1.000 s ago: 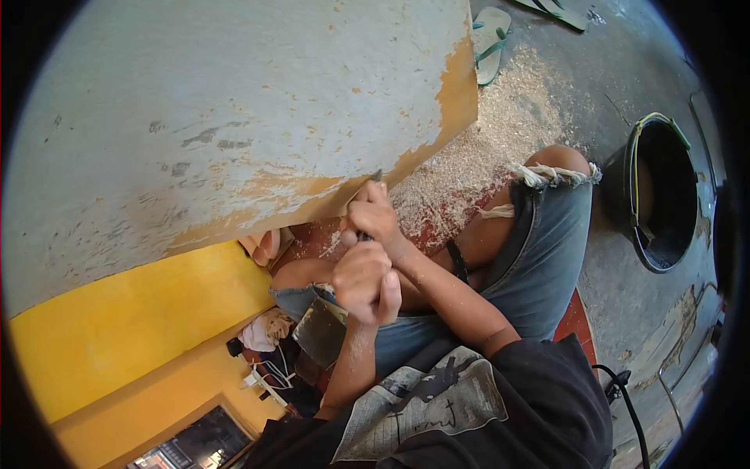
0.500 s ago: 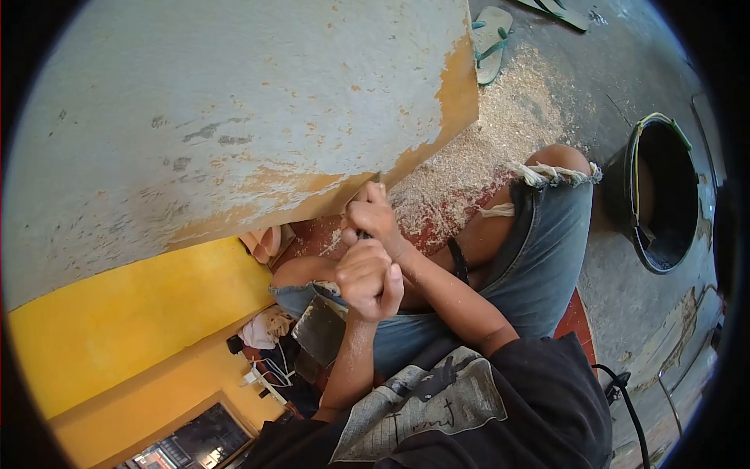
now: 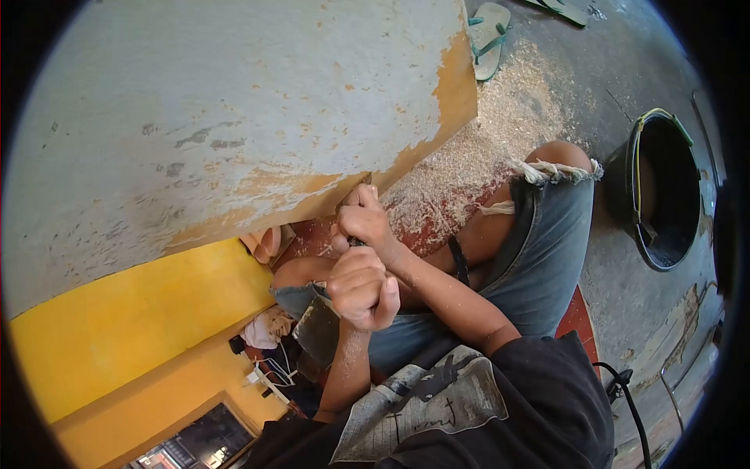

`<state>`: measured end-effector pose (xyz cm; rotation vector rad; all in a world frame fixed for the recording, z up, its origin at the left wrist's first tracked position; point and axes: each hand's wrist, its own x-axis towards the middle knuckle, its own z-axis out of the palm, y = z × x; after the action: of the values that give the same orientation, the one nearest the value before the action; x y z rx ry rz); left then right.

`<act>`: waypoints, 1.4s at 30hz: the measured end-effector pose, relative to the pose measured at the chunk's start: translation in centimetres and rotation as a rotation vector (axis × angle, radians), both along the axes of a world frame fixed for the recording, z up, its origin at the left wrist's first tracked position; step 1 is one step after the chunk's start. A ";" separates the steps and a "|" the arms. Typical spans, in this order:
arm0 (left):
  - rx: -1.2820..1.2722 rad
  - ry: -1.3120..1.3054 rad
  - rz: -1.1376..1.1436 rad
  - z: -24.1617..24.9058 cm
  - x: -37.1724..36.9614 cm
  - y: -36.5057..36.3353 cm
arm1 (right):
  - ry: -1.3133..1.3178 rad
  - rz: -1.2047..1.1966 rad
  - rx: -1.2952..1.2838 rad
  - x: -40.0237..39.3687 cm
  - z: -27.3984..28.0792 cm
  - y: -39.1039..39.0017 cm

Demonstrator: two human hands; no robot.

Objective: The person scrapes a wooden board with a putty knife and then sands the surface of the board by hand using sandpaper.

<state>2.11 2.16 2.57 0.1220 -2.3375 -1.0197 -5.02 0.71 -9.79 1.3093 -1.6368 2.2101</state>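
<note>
My right hand (image 3: 366, 227) is closed around the upper part of a scraper, whose flat blade (image 3: 365, 179) shows past the fingers at the lower edge of the grey painted slab (image 3: 234, 117). Just below, my left hand (image 3: 362, 288) is wrapped round the lower end of the dark handle (image 3: 355, 242), thumb sticking up. Most of the tool is hidden by my fingers. Grey paint is worn off along the slab's edge, baring orange-tan patches (image 3: 447, 86). Pale flakes (image 3: 516, 117) are piled on the floor beside it.
A black bucket (image 3: 664, 191) stands on the concrete at right. Flip-flops, one a pale sandal (image 3: 488, 47), lie at the top. My legs in cut jeans (image 3: 539, 250) are folded under my arms. A yellow ledge (image 3: 141, 313), cloth (image 3: 266, 327) and white cables (image 3: 273, 379) are at left.
Both hands have shifted slightly left along the slab's edge, with the scraper still held. The view has tilted a little; the rest looks the same.
</note>
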 end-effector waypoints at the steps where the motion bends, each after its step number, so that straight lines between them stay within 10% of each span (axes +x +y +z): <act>1: 0.007 0.031 -0.004 0.3 0.2 0.2 | 0.029 -0.010 -0.039 0.3 0.4 -0.1; 34: -0.015 -0.301 0.074 -5.4 -1.7 -1.6 | -0.171 -0.064 0.110 -1.1 -4.2 0.5; 38: -0.037 0.004 -0.021 -1.8 -3.2 0.4 | 0.038 -0.146 -0.076 -2.6 -1.0 0.6; 42: 0.031 -0.282 0.063 -6.0 -3.5 -2.2 | -0.272 -0.003 0.107 -2.2 -5.7 1.1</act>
<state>-1.41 -0.01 -3.39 0.3708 -2.5511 -1.0663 -7.25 1.76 -15.51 1.0637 -1.8682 2.4189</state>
